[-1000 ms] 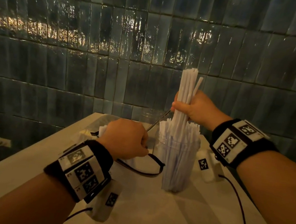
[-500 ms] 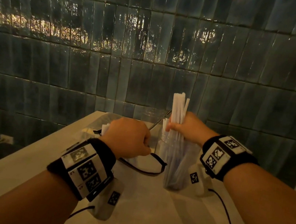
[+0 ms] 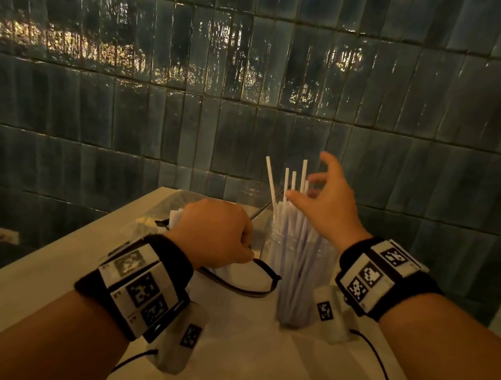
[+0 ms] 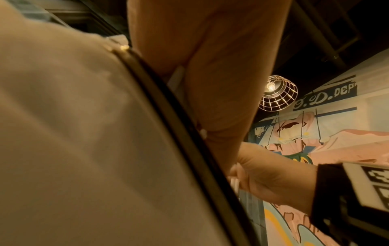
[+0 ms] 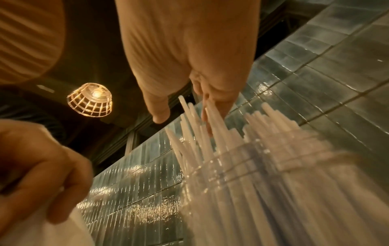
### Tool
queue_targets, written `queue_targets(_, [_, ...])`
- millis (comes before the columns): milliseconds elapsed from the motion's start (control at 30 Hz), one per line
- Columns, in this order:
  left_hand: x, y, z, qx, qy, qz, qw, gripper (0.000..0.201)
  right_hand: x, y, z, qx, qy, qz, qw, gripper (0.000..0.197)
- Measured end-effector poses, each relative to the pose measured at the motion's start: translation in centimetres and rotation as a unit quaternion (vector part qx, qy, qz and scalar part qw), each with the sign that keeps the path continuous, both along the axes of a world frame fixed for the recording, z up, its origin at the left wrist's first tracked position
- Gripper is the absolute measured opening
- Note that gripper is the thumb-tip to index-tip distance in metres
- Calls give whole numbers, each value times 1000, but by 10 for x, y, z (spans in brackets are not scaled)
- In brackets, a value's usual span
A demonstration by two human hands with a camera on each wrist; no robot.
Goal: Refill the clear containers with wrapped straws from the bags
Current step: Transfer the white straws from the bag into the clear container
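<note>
A clear container [image 3: 297,299] stands on the white table, packed with white wrapped straws [image 3: 292,229]; several stick up higher than the rest. My right hand [image 3: 320,194] hovers over their tops with fingers spread, holding nothing; the thumb touches the straw tips. In the right wrist view the fingertips [image 5: 160,114] reach among the straws [image 5: 195,133] above the container's rim [image 5: 242,159]. My left hand [image 3: 216,233], left of the container, grips the edge of a pale bag [image 3: 229,273] with a black strap. More straws [image 3: 177,215] show behind that hand. The bag [image 4: 84,133] fills the left wrist view.
A second clear container [image 3: 252,193] stands behind, near the dark tiled wall [image 3: 189,114], with a thin metal rod [image 3: 260,211] beside it. The table's left edge [image 3: 33,267] drops to the floor. Black cables [image 3: 384,375] trail from the wrist units across the near tabletop.
My right hand lowered the bundle of straws into the container, let go of it and spread its fingers above the tops. The left hand kept its grip on the bag.
</note>
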State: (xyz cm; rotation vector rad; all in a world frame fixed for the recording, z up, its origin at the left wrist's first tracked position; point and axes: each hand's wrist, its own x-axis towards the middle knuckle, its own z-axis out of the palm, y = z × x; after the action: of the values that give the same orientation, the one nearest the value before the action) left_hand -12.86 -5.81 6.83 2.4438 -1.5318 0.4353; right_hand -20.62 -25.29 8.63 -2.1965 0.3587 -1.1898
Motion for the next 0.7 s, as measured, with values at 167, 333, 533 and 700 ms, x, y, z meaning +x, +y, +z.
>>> queue_targets(167, [-1,2,1,-4,1,0,1000,27,7,2,0,-177,144,-43,973,78])
queue_targets(333, [-1,4,1,-10,1,2,1000,26,6,-6,-24,-221,250,-95,938,37])
queue_targets(533, [0,2,0,-7,8,4,1000,24,3,-7,-18,-156,243,-63,955,30])
queue_targets(700, [0,1,-1,-7,-5,6,1000,28,13,10,-1,-123,79,-78,986,45])
